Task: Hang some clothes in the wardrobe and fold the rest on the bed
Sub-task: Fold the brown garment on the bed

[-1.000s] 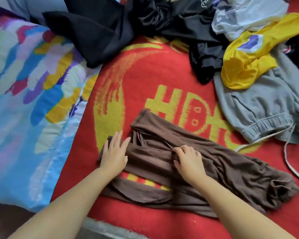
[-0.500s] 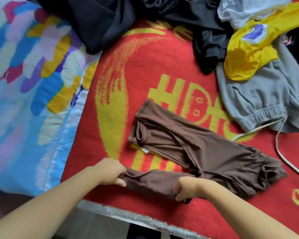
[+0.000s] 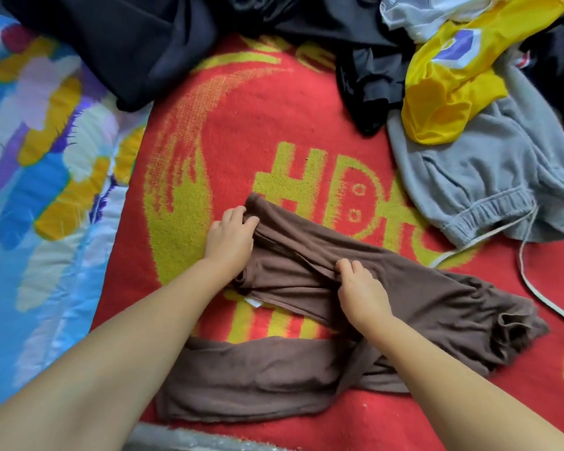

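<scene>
A brown garment (image 3: 404, 297) lies spread on the red and yellow blanket (image 3: 258, 118) of the bed, one part stretched along the near edge, another running toward the right. My left hand (image 3: 230, 236) grips the garment's upper left corner, fingers curled into the cloth. My right hand (image 3: 360, 286) pinches a fold in the middle of the garment. A small white label shows under the fabric between my hands.
A grey sweat garment (image 3: 489, 187) with a white drawstring lies at the right, a yellow shirt (image 3: 446, 92) on top of it. Black clothes (image 3: 150, 43) are piled along the far side. A colourful quilt (image 3: 39, 177) covers the left. The bed's edge (image 3: 189, 439) runs below.
Both hands left the garment's near strip at the bed edge and moved up onto its upper part, where they now grip the cloth. The near strip lies flat.
</scene>
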Action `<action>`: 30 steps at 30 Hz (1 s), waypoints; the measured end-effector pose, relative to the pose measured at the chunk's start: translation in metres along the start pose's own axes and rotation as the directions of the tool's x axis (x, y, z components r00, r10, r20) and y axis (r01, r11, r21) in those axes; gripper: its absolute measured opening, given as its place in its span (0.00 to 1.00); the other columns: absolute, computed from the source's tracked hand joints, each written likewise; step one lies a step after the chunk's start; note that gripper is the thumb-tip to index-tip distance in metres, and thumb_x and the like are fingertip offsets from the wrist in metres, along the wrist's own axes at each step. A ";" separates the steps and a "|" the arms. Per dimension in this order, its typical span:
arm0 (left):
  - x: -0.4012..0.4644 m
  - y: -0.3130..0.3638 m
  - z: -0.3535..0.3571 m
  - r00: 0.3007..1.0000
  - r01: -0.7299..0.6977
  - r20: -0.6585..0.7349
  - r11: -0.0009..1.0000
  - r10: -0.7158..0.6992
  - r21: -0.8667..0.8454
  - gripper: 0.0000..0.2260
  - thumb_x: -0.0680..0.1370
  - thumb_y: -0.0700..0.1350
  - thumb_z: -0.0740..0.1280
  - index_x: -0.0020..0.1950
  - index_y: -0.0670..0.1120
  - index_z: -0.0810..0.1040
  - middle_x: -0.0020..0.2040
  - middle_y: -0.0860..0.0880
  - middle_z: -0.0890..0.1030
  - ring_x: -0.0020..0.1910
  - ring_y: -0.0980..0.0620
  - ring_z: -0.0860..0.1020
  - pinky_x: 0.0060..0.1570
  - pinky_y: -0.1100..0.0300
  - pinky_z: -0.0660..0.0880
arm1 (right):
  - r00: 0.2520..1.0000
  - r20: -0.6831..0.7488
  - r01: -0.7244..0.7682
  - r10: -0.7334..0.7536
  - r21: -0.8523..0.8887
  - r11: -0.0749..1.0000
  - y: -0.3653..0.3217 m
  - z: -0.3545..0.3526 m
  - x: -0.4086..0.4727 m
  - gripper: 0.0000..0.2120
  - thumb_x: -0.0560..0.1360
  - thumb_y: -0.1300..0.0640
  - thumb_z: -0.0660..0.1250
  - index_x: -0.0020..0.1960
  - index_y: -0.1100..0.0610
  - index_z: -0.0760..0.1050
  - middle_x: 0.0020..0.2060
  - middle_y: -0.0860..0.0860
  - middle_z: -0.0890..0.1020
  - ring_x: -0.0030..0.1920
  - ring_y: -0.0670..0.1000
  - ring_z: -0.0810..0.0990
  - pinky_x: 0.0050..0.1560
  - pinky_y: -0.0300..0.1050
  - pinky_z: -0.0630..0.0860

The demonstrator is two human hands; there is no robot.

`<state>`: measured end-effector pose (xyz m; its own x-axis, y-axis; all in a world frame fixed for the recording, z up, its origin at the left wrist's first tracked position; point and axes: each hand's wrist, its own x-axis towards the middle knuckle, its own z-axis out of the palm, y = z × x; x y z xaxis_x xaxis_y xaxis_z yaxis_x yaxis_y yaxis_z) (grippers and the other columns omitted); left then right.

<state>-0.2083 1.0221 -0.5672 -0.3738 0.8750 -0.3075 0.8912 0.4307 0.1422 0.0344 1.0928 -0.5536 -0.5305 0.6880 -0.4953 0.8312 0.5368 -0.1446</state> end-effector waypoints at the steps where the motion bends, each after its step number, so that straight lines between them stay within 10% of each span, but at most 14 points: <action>1: 0.003 -0.004 -0.005 0.999 -0.023 -0.023 1.000 0.023 -0.009 0.15 0.78 0.41 0.62 0.65 0.44 0.73 0.67 0.43 0.70 0.66 0.43 0.66 0.58 0.49 0.66 | 0.999 -0.034 -0.010 0.012 0.054 0.999 0.003 -0.003 -0.002 0.16 0.77 0.63 0.58 0.64 0.57 0.66 0.57 0.55 0.72 0.54 0.60 0.74 0.44 0.50 0.68; 7: -0.012 -0.011 -0.042 0.940 -0.227 -0.303 0.951 0.157 -0.210 0.08 0.72 0.39 0.62 0.49 0.40 0.77 0.45 0.41 0.77 0.47 0.40 0.73 0.47 0.51 0.65 | 0.891 -0.370 0.319 -0.265 0.094 0.943 0.032 -0.021 -0.036 0.07 0.67 0.66 0.67 0.44 0.62 0.77 0.38 0.57 0.77 0.38 0.62 0.78 0.36 0.53 0.74; 12: -0.078 -0.022 -0.018 0.903 -0.428 -0.104 0.894 0.417 -0.132 0.12 0.65 0.43 0.58 0.42 0.42 0.79 0.43 0.43 0.78 0.44 0.42 0.76 0.47 0.51 0.72 | 0.909 0.010 0.413 -0.416 -0.151 0.898 0.037 -0.004 -0.063 0.09 0.65 0.58 0.71 0.45 0.54 0.78 0.39 0.52 0.78 0.40 0.56 0.79 0.38 0.46 0.75; 15: -0.093 -0.036 0.005 0.999 -0.034 -0.018 0.920 0.030 -0.391 0.16 0.65 0.37 0.59 0.48 0.39 0.79 0.47 0.41 0.77 0.49 0.40 0.76 0.51 0.48 0.74 | 0.904 0.218 0.402 -0.369 -0.133 0.906 0.028 0.007 -0.059 0.12 0.77 0.51 0.60 0.56 0.53 0.75 0.52 0.51 0.77 0.56 0.55 0.75 0.53 0.48 0.70; 18: -0.085 -0.040 0.016 0.947 0.284 0.038 0.781 -0.318 -0.557 0.10 0.74 0.33 0.62 0.53 0.38 0.78 0.51 0.40 0.77 0.53 0.40 0.75 0.54 0.50 0.71 | 0.919 0.066 0.391 -0.390 -0.018 0.920 0.009 -0.003 -0.040 0.09 0.77 0.55 0.62 0.52 0.57 0.77 0.47 0.55 0.78 0.51 0.59 0.78 0.49 0.50 0.73; 24: -0.053 -0.008 0.015 0.868 0.462 0.264 0.490 -0.420 -0.740 0.06 0.78 0.36 0.62 0.53 0.39 0.77 0.50 0.41 0.79 0.48 0.45 0.76 0.45 0.59 0.67 | 0.974 -0.167 0.203 -0.153 0.345 0.916 -0.048 -0.032 0.028 0.16 0.78 0.59 0.63 0.66 0.59 0.73 0.61 0.55 0.75 0.54 0.59 0.78 0.52 0.50 0.74; 28: -0.053 -0.003 0.021 0.823 0.507 0.364 0.275 -0.435 -0.817 0.17 0.73 0.27 0.56 0.54 0.43 0.75 0.44 0.44 0.79 0.46 0.46 0.77 0.47 0.57 0.73 | 0.979 0.157 0.020 -0.126 0.545 0.838 -0.104 -0.048 0.075 0.31 0.78 0.54 0.64 0.77 0.51 0.53 0.62 0.56 0.74 0.48 0.56 0.83 0.51 0.53 0.78; 30: -0.061 -0.009 0.024 0.850 0.494 0.391 0.276 -0.353 -0.825 0.19 0.75 0.30 0.61 0.64 0.44 0.72 0.40 0.48 0.76 0.40 0.48 0.75 0.39 0.60 0.72 | 0.950 0.261 0.025 -0.170 0.479 0.878 -0.121 -0.048 0.087 0.27 0.77 0.57 0.65 0.74 0.53 0.61 0.53 0.57 0.79 0.45 0.57 0.83 0.46 0.50 0.78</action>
<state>-0.1872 0.9596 -0.5727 -0.5322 0.5054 -0.6792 -0.1503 0.7331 0.6633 -0.1205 1.1111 -0.5377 -0.6019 0.4349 -0.6698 0.7956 0.2548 -0.5496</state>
